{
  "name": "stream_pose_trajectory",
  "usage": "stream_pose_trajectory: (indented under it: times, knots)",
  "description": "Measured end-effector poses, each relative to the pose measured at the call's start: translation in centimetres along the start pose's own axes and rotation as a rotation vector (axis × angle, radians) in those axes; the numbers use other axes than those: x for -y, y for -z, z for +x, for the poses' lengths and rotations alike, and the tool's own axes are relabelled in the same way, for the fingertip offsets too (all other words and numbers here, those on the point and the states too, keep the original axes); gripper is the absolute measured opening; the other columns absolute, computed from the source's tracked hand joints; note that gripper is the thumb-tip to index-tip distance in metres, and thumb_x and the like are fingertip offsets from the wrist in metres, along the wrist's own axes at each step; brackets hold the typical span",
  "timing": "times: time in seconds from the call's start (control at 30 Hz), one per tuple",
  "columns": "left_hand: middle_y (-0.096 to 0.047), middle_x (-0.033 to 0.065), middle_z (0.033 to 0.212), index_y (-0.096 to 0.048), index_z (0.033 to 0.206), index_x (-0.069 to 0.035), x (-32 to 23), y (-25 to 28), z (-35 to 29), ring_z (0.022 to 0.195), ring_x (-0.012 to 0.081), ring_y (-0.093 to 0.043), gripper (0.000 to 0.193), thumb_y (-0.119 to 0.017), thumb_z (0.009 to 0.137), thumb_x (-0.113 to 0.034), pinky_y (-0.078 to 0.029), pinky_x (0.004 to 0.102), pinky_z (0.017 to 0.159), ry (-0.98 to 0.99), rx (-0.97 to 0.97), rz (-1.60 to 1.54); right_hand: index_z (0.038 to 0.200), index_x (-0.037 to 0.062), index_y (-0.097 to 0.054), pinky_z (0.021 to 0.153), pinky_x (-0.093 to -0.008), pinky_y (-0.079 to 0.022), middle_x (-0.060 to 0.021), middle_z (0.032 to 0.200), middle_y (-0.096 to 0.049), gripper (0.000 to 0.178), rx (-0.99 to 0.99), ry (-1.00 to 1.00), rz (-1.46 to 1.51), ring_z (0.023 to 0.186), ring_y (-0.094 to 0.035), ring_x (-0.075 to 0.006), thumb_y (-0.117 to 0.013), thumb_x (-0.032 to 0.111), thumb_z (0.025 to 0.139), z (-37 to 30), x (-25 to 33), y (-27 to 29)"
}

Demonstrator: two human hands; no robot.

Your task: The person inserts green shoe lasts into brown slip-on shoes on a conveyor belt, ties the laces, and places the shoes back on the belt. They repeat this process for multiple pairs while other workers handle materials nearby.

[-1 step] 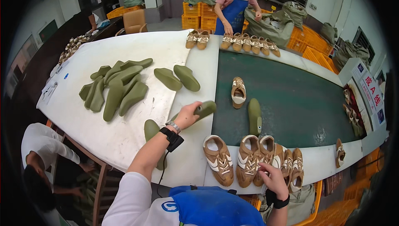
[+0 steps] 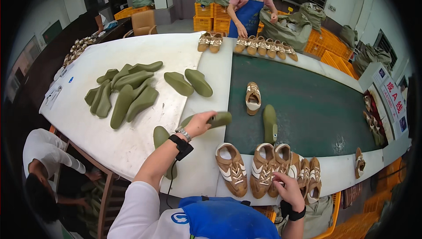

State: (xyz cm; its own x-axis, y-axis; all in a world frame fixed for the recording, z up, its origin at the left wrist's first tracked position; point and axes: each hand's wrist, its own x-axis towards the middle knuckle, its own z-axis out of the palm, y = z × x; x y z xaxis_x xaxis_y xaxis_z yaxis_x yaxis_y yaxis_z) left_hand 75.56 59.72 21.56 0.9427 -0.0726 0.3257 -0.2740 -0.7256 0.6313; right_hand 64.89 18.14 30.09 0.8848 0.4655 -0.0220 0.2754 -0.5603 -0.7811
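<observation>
Landmark: green belt [image 2: 307, 103].

Left hand [image 2: 198, 124]: just left of the belt, closed around the middle of a last [image 2: 221, 119]. One end of the last juts right, tip over the belt's left edge.

Right hand [image 2: 288, 188]: near side of the belt, at the near shoes [image 2: 231, 168], fingers loosely bent. Cannot tell whether it grips or touches one.

On the belt, left part: a lone shoe [image 2: 252, 98], brown and white; second last [image 2: 270, 124] nearer, its near end by the belt's near edge.

Well left of the belt: last pile [image 2: 127, 89] on the white table [image 2: 79, 94]. Between pile and belt, last pair [image 2: 189, 83], side by side.

Beyond the belt's far edge: far shoes [image 2: 266, 48] in a row; behind them a co-worker [image 2: 250, 19] in a blue apron, one hand at the row.
</observation>
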Motion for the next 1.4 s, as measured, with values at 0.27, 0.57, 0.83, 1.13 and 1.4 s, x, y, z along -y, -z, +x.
stream_pose_trajectory:
  times: [0.27, 0.57, 0.83, 1.13, 1.4]
  knots:
    - [-0.058, 0.0078, 0.112, -0.063, 0.102, -0.011, 1.8, -2.4, -4.7, 0.12, 0.028, -0.045, 0.032, -0.057, 0.072, -0.003, -0.034, 0.0503, 0.097, -0.069, 0.322, 0.479, 0.109, 0.0033, -0.061, 0.069, -0.0339, -0.051, -0.0139, 0.085, -0.066, 0.028, 0.101, 0.171, -0.004, 0.077, -0.065, -0.0288, -0.061, 0.007, 0.082, 2.2, 2.0, -3.3]
    - [-0.05, 0.0168, 0.121, -0.052, 0.12, -0.003, 3.7, 4.7, -18.6, 0.114, 0.0379, -0.045, 0.055, -0.069, 0.069, -0.015, -0.039, 0.0437, 0.097, 0.55, -0.19, 0.544, 0.11, 0.0067, -0.062, 0.071, -0.0415, -0.05, -0.0185, 0.092, -0.065, 0.028, 0.368, 0.443, -0.181, 0.084, -0.062, -0.0357, -0.058, 0.015, 0.083, 10.1, 4.8, -6.9]
    - [-0.043, 0.02, 0.126, -0.049, 0.117, 0.003, 5.6, -0.1, -21.5, 0.117, 0.0353, -0.043, 0.049, -0.061, 0.07, -0.005, -0.036, 0.0372, 0.1, 0.803, -0.622, -0.272, 0.136, 0.0161, -0.036, 0.073, -0.0459, -0.049, -0.0177, 0.093, -0.066, 0.055, 0.455, 0.298, -0.558, 0.085, -0.062, -0.0368, -0.054, 0.033, 0.087, 24.7, 6.5, -19.8]
    - [-0.031, 0.0258, 0.138, -0.05, 0.114, 0.0, 4.2, -0.2, -20.5, 0.13, 0.0389, -0.032, 0.047, -0.059, 0.068, -0.002, -0.028, 0.0367, 0.107, 0.801, -0.548, -0.153, 0.128, 0.0252, -0.045, 0.06, -0.0457, -0.049, -0.0153, 0.076, -0.066, 0.039, 0.238, 0.255, -0.567, 0.069, -0.065, -0.0339, -0.042, 0.019, 0.09, 24.3, 2.3, -24.8]
    - [-0.032, 0.0278, 0.139, -0.054, 0.113, -0.001, 1.9, -2.6, -17.3, 0.13, 0.039, -0.032, 0.045, -0.061, 0.069, -0.004, -0.028, 0.0361, 0.108, 0.667, -0.37, -0.255, 0.125, 0.0252, -0.047, 0.063, -0.0452, -0.05, -0.0145, 0.08, -0.067, 0.037, 0.156, 0.127, -0.56, 0.073, -0.065, -0.0334, -0.045, 0.02, 0.088, 24.1, 0.6, -20.1]
